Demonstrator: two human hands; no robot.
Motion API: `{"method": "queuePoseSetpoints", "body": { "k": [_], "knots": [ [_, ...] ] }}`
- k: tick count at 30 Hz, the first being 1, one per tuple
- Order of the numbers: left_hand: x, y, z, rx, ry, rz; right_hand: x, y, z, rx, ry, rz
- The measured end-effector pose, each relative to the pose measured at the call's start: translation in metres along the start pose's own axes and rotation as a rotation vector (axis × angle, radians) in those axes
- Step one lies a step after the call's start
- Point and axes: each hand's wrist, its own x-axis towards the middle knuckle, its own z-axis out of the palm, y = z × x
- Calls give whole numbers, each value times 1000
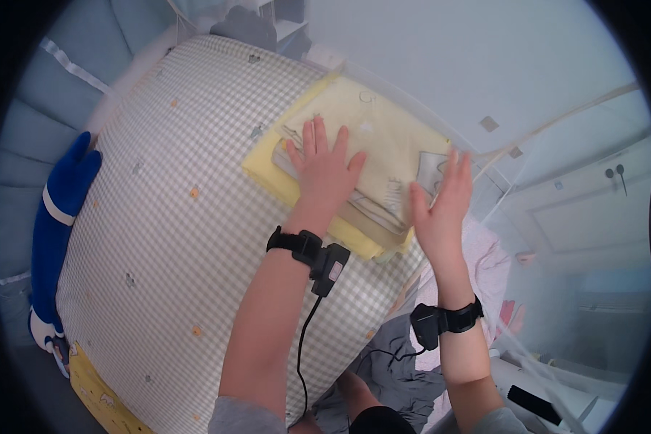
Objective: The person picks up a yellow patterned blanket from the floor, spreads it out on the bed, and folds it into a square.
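A stack of folded yellow fabric (390, 125) lies on the checked bed sheet (195, 244), near the far right edge of the bed. Its top piece is pale yellow with printed drawings and lettering, and grey-beige folded layers show along its near side. My left hand (328, 168) rests flat on the stack, fingers spread. At the stack's right edge, my right hand (444, 206) is held with its fingers extended and holds nothing; whether it touches the fabric I cannot tell. Each wrist wears a black strap with a small device and a cable.
A long blue plush toy (59, 217) lies along the bed's left edge, with a yellow printed cloth (97, 396) below it. Sheer netting (521, 135) hangs on the right. Beneath my arms are grey fabric (396, 374) and a pink cloth (485, 260).
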Motion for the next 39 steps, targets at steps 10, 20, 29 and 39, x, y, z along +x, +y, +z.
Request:
{"method": "queuePoseSetpoints", "body": {
  "k": [10,20,29,39],
  "knots": [
    [-9,-23,28,-65,-100,62,-26,42,70,-71,-226,-126],
    [-254,-37,-21,-340,-121,-33,-100,-3,-6,246,-282,-152],
    [-605,-9,-109,-549,-334,-684,-362,49,-199,350,-898,-10],
    [-763,18,-162,-478,-142,-1001,-392,49,-308,322,-1025,-65]
  ]
}}
